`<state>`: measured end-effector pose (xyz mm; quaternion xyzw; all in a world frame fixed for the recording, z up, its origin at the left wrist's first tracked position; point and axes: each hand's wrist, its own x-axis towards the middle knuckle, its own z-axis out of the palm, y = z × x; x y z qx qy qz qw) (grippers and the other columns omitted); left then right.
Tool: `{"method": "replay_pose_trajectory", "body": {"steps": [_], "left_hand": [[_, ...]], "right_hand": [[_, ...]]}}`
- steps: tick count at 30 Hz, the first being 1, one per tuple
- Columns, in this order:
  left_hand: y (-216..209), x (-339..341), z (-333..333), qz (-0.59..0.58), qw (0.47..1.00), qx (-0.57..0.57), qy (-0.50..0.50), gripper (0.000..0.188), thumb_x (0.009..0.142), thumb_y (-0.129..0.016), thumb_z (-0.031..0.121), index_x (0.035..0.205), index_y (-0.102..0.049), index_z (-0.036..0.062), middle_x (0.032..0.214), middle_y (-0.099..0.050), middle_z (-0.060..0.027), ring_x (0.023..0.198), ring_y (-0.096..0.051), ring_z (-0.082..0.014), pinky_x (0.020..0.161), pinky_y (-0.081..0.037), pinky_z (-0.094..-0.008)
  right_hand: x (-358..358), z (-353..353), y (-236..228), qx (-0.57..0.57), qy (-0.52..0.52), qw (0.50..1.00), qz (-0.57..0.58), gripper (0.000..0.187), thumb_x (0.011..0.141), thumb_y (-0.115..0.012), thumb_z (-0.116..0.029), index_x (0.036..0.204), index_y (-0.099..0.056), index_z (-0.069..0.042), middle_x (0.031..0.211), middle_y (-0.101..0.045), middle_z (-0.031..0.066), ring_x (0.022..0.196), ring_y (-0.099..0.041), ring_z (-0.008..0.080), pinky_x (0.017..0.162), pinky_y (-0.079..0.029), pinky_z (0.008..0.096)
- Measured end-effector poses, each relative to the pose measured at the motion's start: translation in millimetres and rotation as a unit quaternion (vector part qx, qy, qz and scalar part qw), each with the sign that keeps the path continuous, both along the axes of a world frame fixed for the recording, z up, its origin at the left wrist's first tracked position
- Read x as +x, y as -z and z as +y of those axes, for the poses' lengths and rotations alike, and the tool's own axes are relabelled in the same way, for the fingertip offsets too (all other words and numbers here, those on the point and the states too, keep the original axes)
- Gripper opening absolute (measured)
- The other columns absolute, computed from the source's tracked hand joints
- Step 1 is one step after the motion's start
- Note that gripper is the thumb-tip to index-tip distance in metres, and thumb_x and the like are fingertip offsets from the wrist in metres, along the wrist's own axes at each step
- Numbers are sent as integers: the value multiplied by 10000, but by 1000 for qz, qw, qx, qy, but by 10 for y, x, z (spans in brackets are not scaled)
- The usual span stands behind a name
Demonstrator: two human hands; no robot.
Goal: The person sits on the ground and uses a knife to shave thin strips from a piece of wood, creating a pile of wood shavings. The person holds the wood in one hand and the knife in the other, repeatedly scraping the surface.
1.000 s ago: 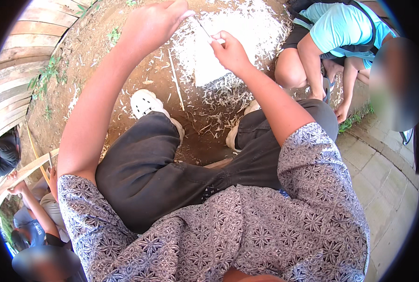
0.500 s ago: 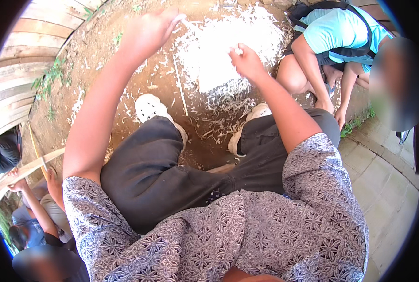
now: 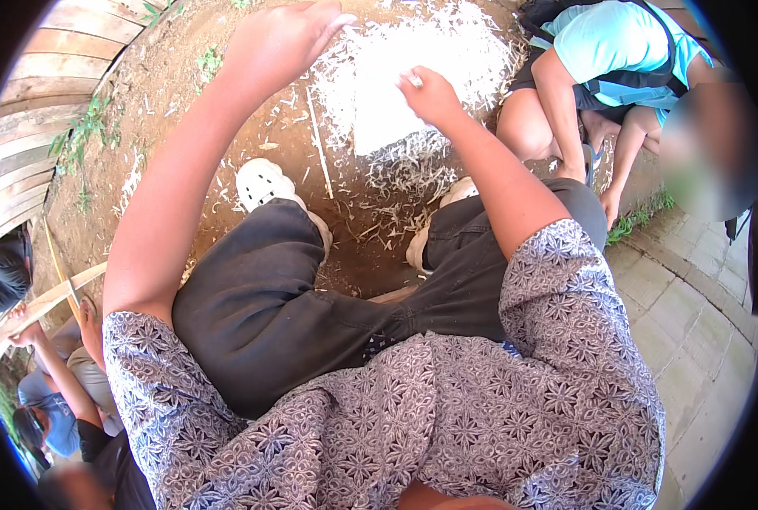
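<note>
My left hand [image 3: 287,44] is raised at the top, over the left side of a pile of pale shavings [image 3: 485,64]. Its fingers are curled, and glare hides what they may pinch near the thumb. My right hand [image 3: 434,98] is closed above the middle of the pile, with a small whitish bit at the fingertips that I cannot make out. Under it, a flat white patch [image 3: 383,119] is washed out by bright light. A thin pale stick [image 3: 319,143] lies on the ground left of the pile.
My white clogs [image 3: 262,184] stand on brown soil strewn with shavings. At the right a person in a light blue shirt [image 3: 604,55] crouches close by. More people [image 3: 65,374] sit at the lower left near a long plank [image 3: 43,308]. Wooden boards [image 3: 39,119] line the left.
The whole view has shifted slightly left and up. Against the ground, my left hand has moved a little to the right, and my right hand slightly left and away from me.
</note>
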<state>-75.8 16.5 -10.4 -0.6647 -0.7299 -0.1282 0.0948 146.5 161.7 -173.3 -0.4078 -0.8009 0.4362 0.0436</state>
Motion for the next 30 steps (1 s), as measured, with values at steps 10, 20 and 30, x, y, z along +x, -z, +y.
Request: {"method": "replay_pose_trajectory", "body": {"steps": [10, 20, 30], "left_hand": [[-110, -63, 28, -71, 995, -51, -45, 430, 1053, -533, 429, 911, -732, 75, 803, -707, -222, 721, -681, -431, 667, -538, -524], [-189, 141, 92, -68, 997, -25, -21, 420, 1056, -534, 396, 888, -740, 71, 814, -713, -216, 702, -680, -425, 641, -539, -514], [-151, -29, 77, -35, 996, -44, -73, 489, 1058, -507, 451, 858, -746, 75, 740, -693, -222, 644, -665, -417, 615, -524, -523]], "right_hand": [[-250, -178, -793, -243, 65, 958, 141, 232, 1034, -632, -288, 1126, -597, -79, 738, -581, 26, 474, -449, 67, 411, -342, 263], [-37, -114, -93, -60, 5, 997, 47, 359, 992, -626, -327, 1198, -657, -35, 870, -737, 133, 624, -669, 168, 652, -548, 337], [-169, -138, -700, -250, 61, 958, 130, 184, 1042, -607, -262, 1147, -593, -111, 771, -575, 17, 505, -454, 71, 428, -344, 252]]}}
